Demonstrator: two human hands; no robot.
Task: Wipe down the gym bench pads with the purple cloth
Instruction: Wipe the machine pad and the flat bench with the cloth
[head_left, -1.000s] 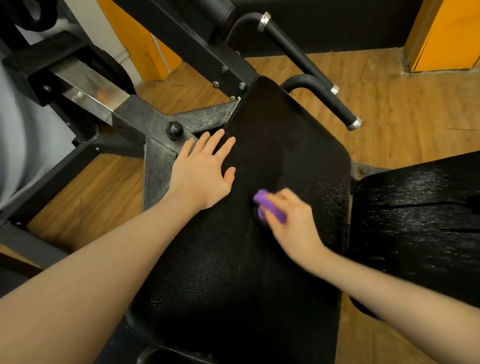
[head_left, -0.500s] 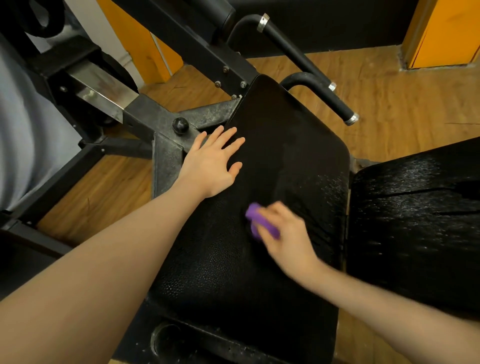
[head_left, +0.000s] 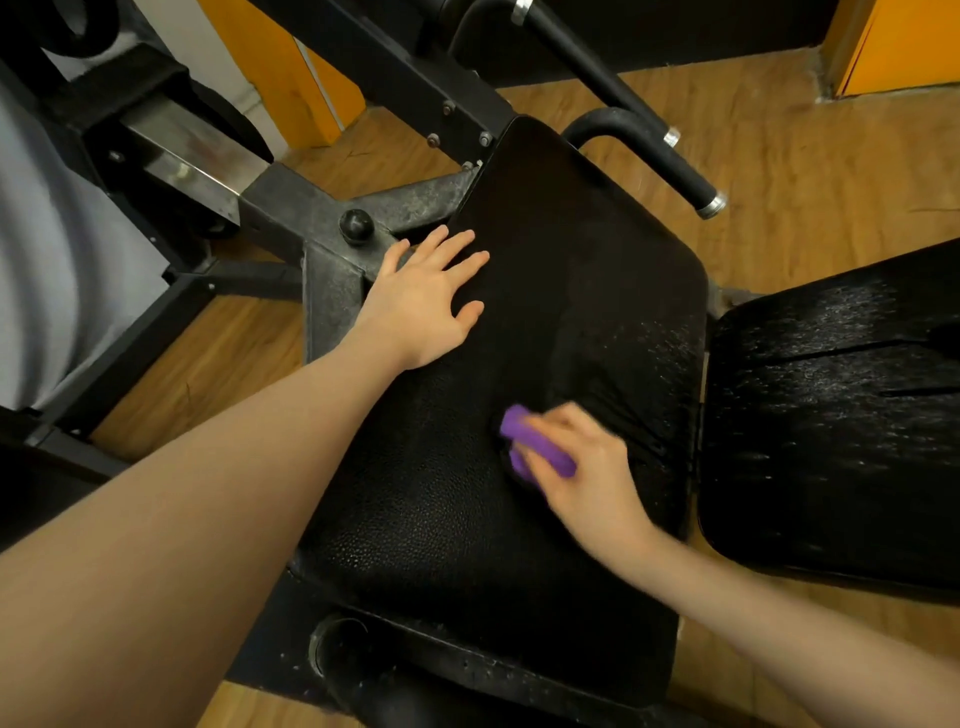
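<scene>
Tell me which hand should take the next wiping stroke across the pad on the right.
Right. The right hand already grips the purple cloth and sits nearest the right pad. The left hand lies flat, holding nothing, on the far left edge of the center pad.

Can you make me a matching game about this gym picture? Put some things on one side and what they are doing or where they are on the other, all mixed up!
Things:
1. left hand
2. right hand
3. purple cloth
4. round black knob

States or places:
A. on the grey metal frame, beside the pad
B. flat on the pad, fingers spread
C. bunched up and pressed on the pad
D. curled round something purple

Pairs: 1-B, 2-D, 3-C, 4-A
</scene>
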